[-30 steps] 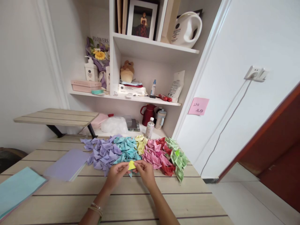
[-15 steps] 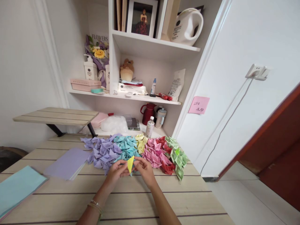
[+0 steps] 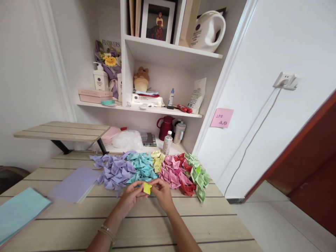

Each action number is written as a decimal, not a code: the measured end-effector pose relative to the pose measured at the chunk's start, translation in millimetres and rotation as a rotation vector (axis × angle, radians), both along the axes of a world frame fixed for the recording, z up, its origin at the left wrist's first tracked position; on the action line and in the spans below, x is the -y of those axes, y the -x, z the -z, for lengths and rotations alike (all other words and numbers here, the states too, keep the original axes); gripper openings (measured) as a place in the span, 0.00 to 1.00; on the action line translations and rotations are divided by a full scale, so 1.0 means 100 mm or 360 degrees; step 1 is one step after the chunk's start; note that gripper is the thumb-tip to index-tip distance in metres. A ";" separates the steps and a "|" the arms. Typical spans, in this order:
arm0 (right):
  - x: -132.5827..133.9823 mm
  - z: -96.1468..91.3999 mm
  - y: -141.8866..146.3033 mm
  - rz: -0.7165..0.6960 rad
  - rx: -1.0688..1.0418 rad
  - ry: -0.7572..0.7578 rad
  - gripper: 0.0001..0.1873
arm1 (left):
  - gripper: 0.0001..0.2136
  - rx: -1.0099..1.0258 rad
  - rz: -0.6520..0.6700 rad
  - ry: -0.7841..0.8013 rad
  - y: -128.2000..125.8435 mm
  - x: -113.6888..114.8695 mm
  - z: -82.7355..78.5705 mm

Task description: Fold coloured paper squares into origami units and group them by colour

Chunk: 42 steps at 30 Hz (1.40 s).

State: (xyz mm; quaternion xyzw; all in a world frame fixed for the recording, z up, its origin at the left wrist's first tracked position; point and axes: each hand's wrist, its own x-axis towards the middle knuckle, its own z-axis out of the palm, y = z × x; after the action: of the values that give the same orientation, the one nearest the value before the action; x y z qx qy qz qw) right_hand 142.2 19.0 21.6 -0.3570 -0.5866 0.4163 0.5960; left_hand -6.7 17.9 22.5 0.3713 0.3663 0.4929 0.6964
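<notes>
A small piece of folded yellow paper [image 3: 147, 188] is held between both hands above the slatted table. My left hand [image 3: 133, 193] pinches its left side, thumb on top. At its right edge, the fingertips of my right hand [image 3: 161, 191] are closed on it. Just beyond the hands lie heaps of folded paper boats: purple ones [image 3: 117, 173], blue ones [image 3: 143, 166], pale yellow ones [image 3: 157, 161], pink ones [image 3: 172, 171], red ones [image 3: 188, 189] and green ones [image 3: 201, 178].
Purple paper sheets [image 3: 75, 183] and blue sheets [image 3: 22, 213] lie at the left of the table [image 3: 141, 227]. A small raised stand [image 3: 63, 130] is at the back left. A clear bottle [image 3: 167, 142] stands behind the boats, before the shelves [image 3: 168, 110].
The yellow paper has gone from a tall pointed triangle to a smaller, roughly square shape. Both hands stay in nearly the same place, still gripping it.
</notes>
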 end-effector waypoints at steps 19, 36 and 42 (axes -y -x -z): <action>0.01 -0.06 -0.10 0.0050 0.0651 -0.0117 0.09 | 0.09 -0.0696 -0.0098 -0.0592 0.02 -0.01 0.04; 0.09 -0.10 -0.08 0.0289 0.1106 -0.0471 0.05 | 0.05 -0.1139 -0.0330 -0.1027 0.05 0.04 -0.11; 0.08 -0.10 -0.07 0.0261 0.0959 -0.0282 0.05 | 0.07 -0.1057 -0.0358 -0.1032 0.02 0.07 -0.15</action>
State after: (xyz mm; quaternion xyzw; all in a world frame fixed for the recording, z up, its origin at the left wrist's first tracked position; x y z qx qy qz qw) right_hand 148.7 10.5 31.5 -0.4569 -0.7398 0.1898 0.4560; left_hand -9.1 10.6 37.3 0.6649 0.4342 0.5088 0.3322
